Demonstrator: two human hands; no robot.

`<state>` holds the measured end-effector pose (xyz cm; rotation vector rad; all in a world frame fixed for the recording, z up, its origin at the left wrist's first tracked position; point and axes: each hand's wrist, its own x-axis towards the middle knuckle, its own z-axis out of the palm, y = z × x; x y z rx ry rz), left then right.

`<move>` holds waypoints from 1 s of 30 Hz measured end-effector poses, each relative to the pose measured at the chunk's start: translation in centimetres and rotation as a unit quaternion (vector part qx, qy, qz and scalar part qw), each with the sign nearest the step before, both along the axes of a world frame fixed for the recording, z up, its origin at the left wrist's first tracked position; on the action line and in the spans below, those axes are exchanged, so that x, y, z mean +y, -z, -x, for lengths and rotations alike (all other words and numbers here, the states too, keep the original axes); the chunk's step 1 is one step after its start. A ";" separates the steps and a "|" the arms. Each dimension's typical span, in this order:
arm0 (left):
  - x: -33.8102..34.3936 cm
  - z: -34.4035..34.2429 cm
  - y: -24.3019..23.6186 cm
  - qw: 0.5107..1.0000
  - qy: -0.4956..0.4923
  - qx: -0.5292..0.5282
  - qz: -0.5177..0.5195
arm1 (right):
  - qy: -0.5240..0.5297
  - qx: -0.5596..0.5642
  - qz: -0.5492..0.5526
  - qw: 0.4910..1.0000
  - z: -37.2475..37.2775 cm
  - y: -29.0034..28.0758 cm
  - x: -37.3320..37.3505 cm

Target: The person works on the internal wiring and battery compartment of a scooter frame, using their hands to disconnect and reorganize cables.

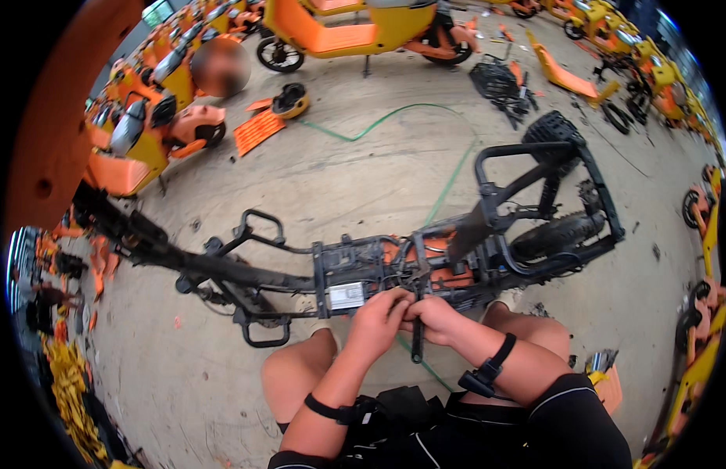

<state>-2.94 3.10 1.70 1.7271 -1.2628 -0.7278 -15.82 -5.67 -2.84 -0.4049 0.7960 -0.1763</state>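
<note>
A stripped black scooter frame (281,275) lies across the floor in front of me, its wheel at the right end. Both my hands meet at its near middle edge. My left hand (379,319) has its fingers pinched together beside a silver finned box (346,296); what they hold is hidden. Right against it, my right hand (435,317) is closed around a tool with a black handle (417,344), which sticks out below the fingers toward me. The tool's working end is not clear. Wires and orange panels (449,275) show inside the frame just beyond the hands.
A yellow and orange scooter (339,35) stands at the far side. An orange slatted panel (259,132) and a yellow helmet (290,101) lie far left. A green hose (449,195) runs over the floor. More scooters (128,152) and loose parts line both sides.
</note>
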 end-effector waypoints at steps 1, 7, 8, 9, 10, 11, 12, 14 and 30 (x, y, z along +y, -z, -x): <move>0.2 -0.1 0.2 1.000 -0.003 -0.003 -0.007 | 0.008 -0.002 0.000 1.000 0.0 -0.2 0.1; 0.6 -0.2 0.4 1.000 0.025 -0.009 -0.009 | 0.001 -0.054 0.004 0.999 0.1 0.8 -0.1; 0.4 -0.1 0.3 1.000 0.001 0.013 -0.027 | 0.005 -0.057 -0.005 0.998 0.1 0.3 0.0; 0.3 -0.1 0.1 0.998 -0.022 0.033 -0.046 | 0.013 -0.046 0.006 0.999 0.0 -0.4 0.0; 0.3 -0.1 0.0 0.996 -0.045 0.052 -0.064 | 0.007 -0.037 0.001 0.999 0.0 -0.3 0.0; 0.3 -0.3 1.1 0.989 -0.063 0.135 -0.024 | 0.000 -0.029 -0.002 1.000 0.0 -0.5 -0.1; 0.4 -0.7 2.1 0.975 -0.087 0.205 -0.022 | -0.008 -0.020 -0.005 1.000 0.0 -0.6 -0.1; 0.7 -1.9 2.7 0.943 -0.081 0.321 -0.021 | -0.012 -0.024 -0.014 1.000 -0.3 0.0 0.1; 0.2 0.5 1.7 0.945 -0.171 0.276 -0.029 | 0.016 -0.016 0.003 1.000 -1.2 -0.1 0.4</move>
